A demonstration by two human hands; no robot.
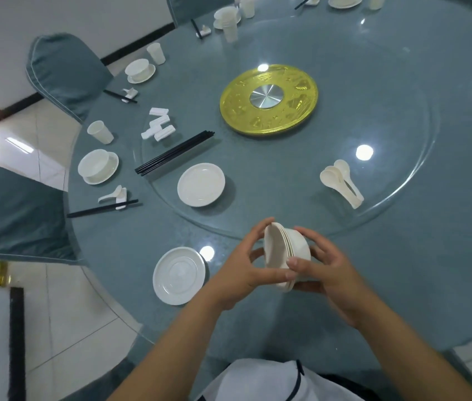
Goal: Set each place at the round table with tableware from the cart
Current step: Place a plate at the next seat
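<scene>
The round table (402, 270) fills the view under a blue-green cloth, and on it sits a glass turntable (388, 183) with a gold hub (269, 101) at its centre. Chairs in matching covers (64, 73) stand along the left edge, where the places are already laid with bowl on plate, cup, spoon, rest and chopsticks. The spare stock lies on the turntable: a stack of plates (201, 184), a bundle of black chopsticks (174, 153), a heap of white chopstick rests (159, 124) and a cluster of spoons (340, 180). At the near place a single plate (179, 275) lies bare on the cloth, just left of the hands. Both hands hold a nested stack of white bowls (286, 254) tipped on its side above the table edge: the right hand (330, 270) curls round the base end, and the left hand (243, 267) has its fingers hooked over the rims with the thumb pressed on the lower edge. The step looks to be peeling one bowl off the stack for the bare plate. It would go best with the right hand gripping the rest firmly while the left thumb levers only the outermost rim free, then setting that bowl upright and centred in the plate's well.
</scene>
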